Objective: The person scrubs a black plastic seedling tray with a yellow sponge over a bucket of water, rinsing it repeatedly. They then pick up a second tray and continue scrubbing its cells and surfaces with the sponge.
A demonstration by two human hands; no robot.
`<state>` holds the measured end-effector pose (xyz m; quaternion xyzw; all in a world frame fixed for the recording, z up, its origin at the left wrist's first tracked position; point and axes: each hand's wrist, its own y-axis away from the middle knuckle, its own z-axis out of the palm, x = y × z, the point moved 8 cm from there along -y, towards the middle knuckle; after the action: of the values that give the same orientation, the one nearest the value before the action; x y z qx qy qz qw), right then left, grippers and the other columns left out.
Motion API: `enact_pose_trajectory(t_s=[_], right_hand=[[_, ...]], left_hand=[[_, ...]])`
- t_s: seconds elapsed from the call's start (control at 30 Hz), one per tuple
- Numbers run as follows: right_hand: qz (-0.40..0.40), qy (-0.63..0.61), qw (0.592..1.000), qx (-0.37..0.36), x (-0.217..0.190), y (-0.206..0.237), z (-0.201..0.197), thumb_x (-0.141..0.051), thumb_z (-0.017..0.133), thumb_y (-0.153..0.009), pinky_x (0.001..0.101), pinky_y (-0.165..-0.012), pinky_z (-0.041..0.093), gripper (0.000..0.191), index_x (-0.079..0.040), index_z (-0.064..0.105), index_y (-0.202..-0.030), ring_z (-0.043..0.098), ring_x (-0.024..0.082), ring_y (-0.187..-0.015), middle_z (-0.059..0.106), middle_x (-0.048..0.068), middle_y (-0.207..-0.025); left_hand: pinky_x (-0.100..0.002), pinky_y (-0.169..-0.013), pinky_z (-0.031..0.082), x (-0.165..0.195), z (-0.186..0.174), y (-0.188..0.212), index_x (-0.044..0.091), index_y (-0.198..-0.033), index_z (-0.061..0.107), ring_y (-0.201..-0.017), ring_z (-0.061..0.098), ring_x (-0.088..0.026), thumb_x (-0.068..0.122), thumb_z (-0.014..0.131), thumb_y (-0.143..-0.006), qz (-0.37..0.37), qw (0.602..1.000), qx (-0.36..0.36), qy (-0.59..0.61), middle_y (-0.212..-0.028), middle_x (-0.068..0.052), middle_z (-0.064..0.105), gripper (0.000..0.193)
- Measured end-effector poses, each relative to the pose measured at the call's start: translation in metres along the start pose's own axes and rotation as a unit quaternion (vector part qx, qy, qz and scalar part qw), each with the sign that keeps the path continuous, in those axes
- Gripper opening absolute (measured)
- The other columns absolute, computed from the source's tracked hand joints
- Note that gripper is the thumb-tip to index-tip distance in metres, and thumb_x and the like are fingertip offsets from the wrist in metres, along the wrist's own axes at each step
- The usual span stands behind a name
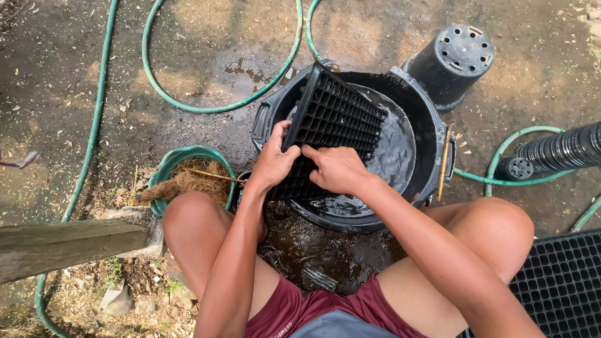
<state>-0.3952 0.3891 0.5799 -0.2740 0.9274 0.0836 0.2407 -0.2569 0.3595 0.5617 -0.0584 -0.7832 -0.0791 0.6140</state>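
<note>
Bare knees frame a black seedling tray (335, 122), tilted in the water-filled black tub (426, 125) and gripped by the left hand (275, 164) and right hand (338, 169). Wet plastic could be lost, splashing water out.

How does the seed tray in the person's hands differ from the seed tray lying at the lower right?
The held seed tray stands tilted in a black tub of water, looking wet; the other seed tray lies flat on the ground. The left hand and right hand touch the first; nobody touches the second. Both are black, with a grid of small cells.
</note>
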Motion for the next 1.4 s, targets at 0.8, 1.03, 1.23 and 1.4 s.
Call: enact_pose_trajectory(t_s=[0.8, 1.03, 1.23, 1.4], right_hand=[[0.134, -0.537, 0.825, -0.114, 0.024, -0.015, 0.054, -0.01, 0.065, -0.088, 0.0264, -0.066, 0.054, 0.071, 0.006, 0.039, -0.153, 0.069, 0.012, -0.076, 0.073, 0.008, -0.083], [0.145, -0.565, 0.807, -0.094, 0.056, -0.011, 0.037, -0.016, 0.064, -0.1, 0.0241, -0.066, 0.056, 0.041, 0.008, 0.07, -0.134, 0.067, 0.009, -0.074, 0.076, 0.008, -0.092], [0.312, -0.593, 0.729, 0.139, 0.155, 0.008, 0.023, -0.033, 0.063, -0.105, 0.0249, -0.059, 0.052, 0.033, -0.006, 0.074, -0.12, 0.061, 0.01, -0.069, 0.07, 0.007, -0.091], [0.43, -0.623, 0.608, 0.238, 0.235, 0.064, 0.09, -0.017, 0.054, -0.099, 0.0295, -0.066, 0.06, 0.032, -0.017, 0.063, -0.13, 0.069, 0.013, -0.078, 0.072, 0.006, -0.101]], left_hand=[[-0.033, -0.098, 0.05, -0.005, -0.015, 0.011, 0.003, -0.145, 0.042, -0.11, 0.063, -0.021, 0.011, 0.059, -0.087, 0.022, 0.999, -0.039, -0.002, -0.122, -0.012, 0.065, 0.061], [-0.041, -0.093, 0.052, -0.003, -0.035, 0.009, 0.009, -0.147, 0.047, -0.108, 0.069, -0.032, 0.022, 0.065, -0.084, -0.037, 0.986, 0.034, -0.157, -0.122, -0.021, 0.07, 0.066], [-0.044, -0.087, 0.054, -0.016, -0.056, -0.001, 0.011, -0.15, 0.045, -0.094, 0.073, -0.036, 0.022, 0.059, -0.087, -0.069, 0.976, 0.096, -0.181, -0.113, -0.024, 0.072, 0.066], [-0.044, -0.086, 0.054, -0.029, -0.059, -0.005, 0.012, -0.149, 0.047, -0.095, 0.073, -0.035, 0.025, 0.059, -0.089, -0.099, 0.975, 0.106, -0.169, -0.105, -0.022, 0.074, 0.062]])
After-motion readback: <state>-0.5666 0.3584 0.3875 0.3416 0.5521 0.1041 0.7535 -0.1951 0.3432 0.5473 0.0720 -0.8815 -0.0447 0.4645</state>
